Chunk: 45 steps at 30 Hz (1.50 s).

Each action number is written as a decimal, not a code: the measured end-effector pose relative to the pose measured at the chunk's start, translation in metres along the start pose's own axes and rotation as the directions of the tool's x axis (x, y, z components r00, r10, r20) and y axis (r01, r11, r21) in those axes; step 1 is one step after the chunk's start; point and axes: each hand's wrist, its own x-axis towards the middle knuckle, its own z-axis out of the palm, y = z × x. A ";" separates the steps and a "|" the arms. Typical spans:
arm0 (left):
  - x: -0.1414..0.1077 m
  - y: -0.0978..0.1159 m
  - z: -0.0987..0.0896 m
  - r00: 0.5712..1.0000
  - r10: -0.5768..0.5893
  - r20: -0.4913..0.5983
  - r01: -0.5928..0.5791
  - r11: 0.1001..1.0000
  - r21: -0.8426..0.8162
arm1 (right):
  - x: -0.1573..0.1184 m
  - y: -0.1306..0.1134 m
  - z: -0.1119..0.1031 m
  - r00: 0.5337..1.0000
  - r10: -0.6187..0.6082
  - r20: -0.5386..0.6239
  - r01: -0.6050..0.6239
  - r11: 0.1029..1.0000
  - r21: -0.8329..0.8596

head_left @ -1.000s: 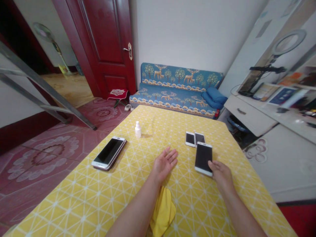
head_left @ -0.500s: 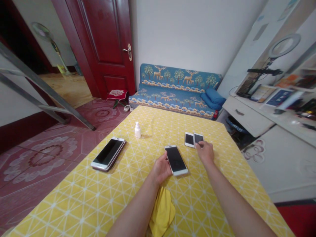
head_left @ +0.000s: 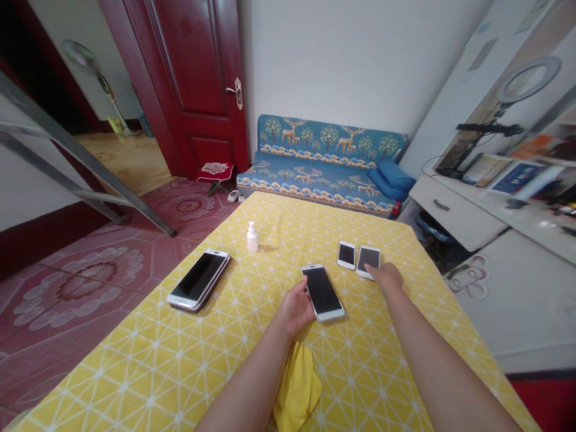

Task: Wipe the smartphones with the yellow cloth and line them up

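Note:
Before me a large white smartphone (head_left: 323, 291) with a dark screen lies at a slant. My left hand (head_left: 297, 307) is closed on its left edge, thumb on the rim. To the right, my right hand (head_left: 387, 277) grips the lower edge of a smaller white smartphone (head_left: 369, 258), its thumb over the screen; the other fingers are mostly hidden. Just left of that one, separated by a narrow gap, rests a small white phone (head_left: 346, 254). A yellow cloth (head_left: 297, 387) lies crumpled by my left forearm.
A white pump bottle (head_left: 252, 237) stands upright at the table's left side. Nearer me, two stacked phones (head_left: 200, 279) lie there. The table wears a yellow patterned cloth (head_left: 189, 360). Beyond it is a blue sofa (head_left: 310, 171); white drawers (head_left: 463, 210) stand at right.
My right hand has shifted right and slightly nearer with the smaller smartphone, opening a gap from the small phone beside it. My left hand stays on the large one.

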 end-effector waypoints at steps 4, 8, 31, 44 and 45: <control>0.003 -0.002 -0.003 1.000 -0.001 -0.004 0.001 1.000 0.014 | -0.054 0.008 0.005 0.997 0.011 -0.070 0.008 0.965 0.262; 0.004 -0.004 -0.005 1.000 -0.005 0.013 0.004 0.998 0.066 | -0.108 -0.003 0.010 0.986 -0.162 0.047 0.115 0.850 0.514; 0.001 -0.012 -0.001 0.981 0.185 -0.060 -0.162 0.947 0.276 | -0.025 -0.077 0.013 0.980 -0.020 0.200 0.068 0.970 -0.234; 0.001 -0.011 0.000 0.984 0.155 -0.084 -0.131 0.962 0.241 | -0.029 -0.060 0.017 0.978 -0.005 0.209 -0.009 0.998 0.064; 0.001 -0.011 -0.001 0.984 0.157 -0.087 -0.133 0.963 0.236 | -0.037 -0.056 0.015 0.979 -0.024 0.201 -0.004 0.990 0.139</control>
